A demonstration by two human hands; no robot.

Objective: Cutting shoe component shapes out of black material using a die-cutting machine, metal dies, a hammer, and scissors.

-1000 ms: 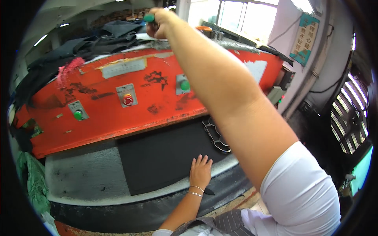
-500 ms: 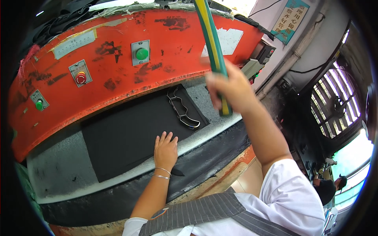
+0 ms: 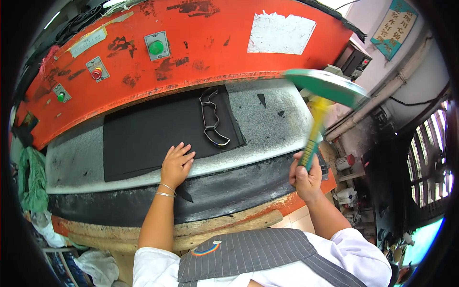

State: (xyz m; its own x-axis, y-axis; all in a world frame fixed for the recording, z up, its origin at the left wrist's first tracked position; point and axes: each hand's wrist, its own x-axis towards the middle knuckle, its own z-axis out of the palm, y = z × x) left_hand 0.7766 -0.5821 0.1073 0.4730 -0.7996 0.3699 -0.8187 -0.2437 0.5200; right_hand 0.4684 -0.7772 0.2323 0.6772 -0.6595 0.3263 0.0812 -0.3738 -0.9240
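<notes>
My left hand (image 3: 178,163) lies flat with fingers spread on the near edge of a black sheet of material (image 3: 150,131). A metal strip cutting die (image 3: 211,117), curved with a wavy side, rests on the sheet's right part, beyond my left hand and apart from it. My right hand (image 3: 307,176) is wrapped round the ribbed handle of a green-and-yellow racket-shaped paddle (image 3: 330,87). The paddle is raised over the right end of the pale work bed (image 3: 275,131). Motion blurs its broad head, so its exact kind cannot be made out.
Behind the bed stands an orange machine front (image 3: 210,57) with green buttons (image 3: 156,47) and a red stop button (image 3: 97,73). Black scraps (image 3: 261,99) lie on the bed's right. Containers (image 3: 345,162) stand at the right; a green cloth (image 3: 31,174) hangs at the left.
My right hand has come down and toward me with the paddle, which now shows its broad head. My left hand stays flat on the sheet. The view has shifted.
</notes>
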